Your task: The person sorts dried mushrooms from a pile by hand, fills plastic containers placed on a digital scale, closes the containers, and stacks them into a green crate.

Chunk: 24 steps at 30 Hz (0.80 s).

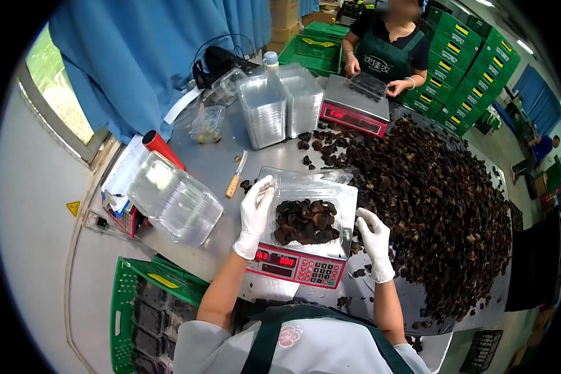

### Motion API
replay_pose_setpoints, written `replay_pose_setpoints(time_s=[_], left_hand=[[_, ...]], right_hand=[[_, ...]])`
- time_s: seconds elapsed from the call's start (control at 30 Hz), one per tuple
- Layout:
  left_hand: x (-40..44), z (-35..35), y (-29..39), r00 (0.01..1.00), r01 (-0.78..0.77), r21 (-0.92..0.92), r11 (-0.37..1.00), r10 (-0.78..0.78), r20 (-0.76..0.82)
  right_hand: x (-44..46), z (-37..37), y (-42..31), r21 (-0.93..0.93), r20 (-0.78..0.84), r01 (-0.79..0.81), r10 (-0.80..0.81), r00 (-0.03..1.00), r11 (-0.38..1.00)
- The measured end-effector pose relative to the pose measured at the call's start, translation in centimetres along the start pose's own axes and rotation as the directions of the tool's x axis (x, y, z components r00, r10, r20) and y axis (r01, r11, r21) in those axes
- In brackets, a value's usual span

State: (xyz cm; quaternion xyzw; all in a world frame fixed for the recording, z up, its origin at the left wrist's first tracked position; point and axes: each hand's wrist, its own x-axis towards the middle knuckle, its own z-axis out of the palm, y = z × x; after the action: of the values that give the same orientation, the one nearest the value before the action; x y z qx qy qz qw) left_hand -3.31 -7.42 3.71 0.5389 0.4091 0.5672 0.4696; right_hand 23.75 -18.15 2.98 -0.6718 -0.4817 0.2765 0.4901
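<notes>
A clear plastic box [343,206] holding dark mushroom-like pieces [305,221] rests on a red scale [296,267] with lit digits. My left hand [255,215], in a white glove, is at the box's left side, its fingers close together near the upper left edge; whether they grip it is hard to tell. To the right of the scale, my right hand [374,240], also gloved, has its fingers apart and holds nothing. A large heap of the same dark pieces [430,212] lies just beyond it.
Stacked clear boxes [265,112] stand at the back; more [177,199] lie left. A wooden-handled knife [235,177] lies between. Across the table, a co-worker [383,50] holds a box over another scale [355,109]. A green crate [123,311] with filled boxes stands lower left.
</notes>
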Motion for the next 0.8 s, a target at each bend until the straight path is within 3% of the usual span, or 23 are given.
replay_pose_setpoints(time_s=[0.1, 0.17, 0.23, 0.27, 0.4, 0.43, 0.47, 0.5, 0.57, 0.6, 0.7, 0.8], left_hand=[[-2.4, -0.5, 1.1, 0.992, -0.122, 0.138, 0.983, 0.119, 0.031], [-4.0, -0.9, 0.0, 0.975, -0.219, 0.201, 0.955, 0.22, 0.017], [-5.6, -1.3, 0.5, 0.961, -0.276, 0.374, 0.886, 0.265, 0.081], [-6.3, -1.4, 0.2, 0.96, -0.28, 0.423, 0.862, 0.263, 0.101], [-8.8, -1.5, -2.2, 0.962, -0.257, 0.555, 0.791, 0.267, 0.065], [-9.3, -1.3, -2.5, 0.994, -0.083, 0.483, 0.872, 0.106, -0.021], [-9.6, -1.2, -2.8, 0.994, 0.095, 0.392, 0.915, -0.066, -0.088], [-9.8, -1.5, -3.2, 0.994, 0.096, 0.391, 0.915, -0.066, -0.091], [-10.1, -1.9, -3.8, 0.908, 0.416, 0.163, 0.895, -0.42, -0.009], [-10.0, -1.9, -3.0, 0.867, 0.488, 0.103, 0.867, -0.495, 0.058], [-10.1, -2.1, -3.3, 0.815, 0.574, -0.062, 0.817, -0.563, 0.135], [-10.3, -1.8, -3.6, 0.897, 0.434, -0.072, 0.898, -0.422, 0.132]], right_hand=[[0.0, 0.0, 0.2, 0.021, 0.001, -0.01, 0.01, 1.0, 1.0], [-0.2, 0.2, -0.2, 0.143, 0.001, -0.095, 0.096, 0.995, 0.985], [-0.4, 0.6, 0.7, 0.14, 0.02, -0.029, 0.027, 0.999, 0.99], [-0.6, 0.7, 1.0, 0.132, 0.067, -0.071, 0.062, 0.996, 0.989], [-1.8, 1.1, 0.6, -0.155, 0.156, -0.131, 0.155, 0.976, 0.979], [-2.0, 1.4, 2.2, -0.187, 0.169, -0.116, 0.148, 0.974, 0.976], [-2.3, 1.5, 2.4, -0.076, 0.206, -0.237, 0.248, 0.947, 0.969], [-2.4, 1.6, 2.3, 0.031, 0.253, -0.358, 0.339, 0.906, 0.933], [-2.6, 1.7, 1.6, 0.059, 0.285, -0.384, 0.353, 0.891, 0.922], [-2.7, 1.6, 1.4, 0.088, 0.318, -0.414, 0.368, 0.874, 0.906], [-2.8, 1.8, 1.7, 0.201, 0.364, -0.44, 0.35, 0.863, 0.875], [-3.5, 2.3, 2.1, 0.286, 0.34, -0.403, 0.301, 0.891, 0.869]])
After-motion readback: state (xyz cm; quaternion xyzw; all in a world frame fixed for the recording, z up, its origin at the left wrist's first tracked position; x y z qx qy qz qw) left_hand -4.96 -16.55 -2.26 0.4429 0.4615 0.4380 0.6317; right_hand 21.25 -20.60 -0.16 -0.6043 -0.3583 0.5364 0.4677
